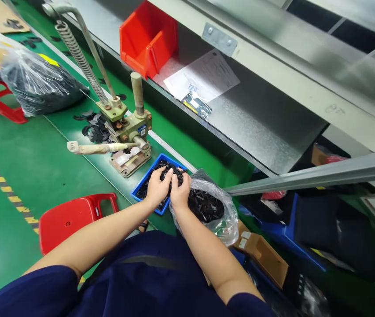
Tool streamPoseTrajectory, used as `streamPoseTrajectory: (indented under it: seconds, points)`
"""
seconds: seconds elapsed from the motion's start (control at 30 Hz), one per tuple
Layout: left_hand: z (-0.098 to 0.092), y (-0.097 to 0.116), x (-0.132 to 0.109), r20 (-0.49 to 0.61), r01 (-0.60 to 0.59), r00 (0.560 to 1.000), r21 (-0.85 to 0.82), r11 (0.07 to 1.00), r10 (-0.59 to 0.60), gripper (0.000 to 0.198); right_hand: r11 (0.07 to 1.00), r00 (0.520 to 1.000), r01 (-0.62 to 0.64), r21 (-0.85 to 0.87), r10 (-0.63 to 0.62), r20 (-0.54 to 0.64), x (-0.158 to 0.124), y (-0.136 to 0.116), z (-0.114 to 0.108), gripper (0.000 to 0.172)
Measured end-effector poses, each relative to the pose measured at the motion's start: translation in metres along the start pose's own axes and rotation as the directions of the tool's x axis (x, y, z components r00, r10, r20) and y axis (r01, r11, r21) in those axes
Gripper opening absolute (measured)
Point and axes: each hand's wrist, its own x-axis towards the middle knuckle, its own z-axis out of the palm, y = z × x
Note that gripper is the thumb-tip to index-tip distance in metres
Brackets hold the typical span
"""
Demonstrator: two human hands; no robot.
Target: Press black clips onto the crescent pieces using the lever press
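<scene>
Red plastic stool (65, 222) left of the fingers, nearer the body. Hand-lever press (130, 127) left of and beyond the fingers. Blue tray (159, 213) right under the fingers, loaded with small black parts (144, 189); probably plastic, too blurred to be sure. Left hand (157, 188) and right hand (180, 190) cupped over it, fingers curled on a clump of those parts, thumbs side by side. Open clear bag (231, 226) with more, just right of the fingers.

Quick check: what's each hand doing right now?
Left hand: fingers curled, cupping black parts over the blue tray.
Right hand: curled beside it, holding the same bunch of parts.
</scene>
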Motion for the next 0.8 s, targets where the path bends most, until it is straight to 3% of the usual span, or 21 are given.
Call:
streamPoseTrajectory:
  seconds: [0.17, 0.37, 0.6, 0.8]
  points:
    - [-0.002, -0.042, 0.032, -0.026, 0.025, 0.999, 0.063, 0.998, -0.023, 0.045, 0.999, 0.998, -0.04, 0.007, 0.04, 0.048, 0.016, 0.027, 0.049, 0.048]
    - [0.021, -0.081, 0.048, 0.045, -0.004, 0.999, 0.096, 0.995, 0.0, 0.044, 0.995, 0.992, -0.102, -0.001, 0.102, 0.075, 0.03, 0.068, 0.072, 0.05]
    - [0.035, -0.095, 0.062, 0.129, -0.054, 0.991, 0.125, 0.991, 0.037, 0.041, 0.986, 0.981, -0.166, 0.011, 0.164, 0.103, 0.041, 0.097, 0.083, 0.054]
    - [0.039, -0.1, 0.087, 0.284, -0.099, 0.958, 0.213, 0.972, 0.035, 0.041, 0.977, 0.97, -0.209, 0.047, 0.201, 0.139, 0.058, 0.106, 0.083, 0.055]
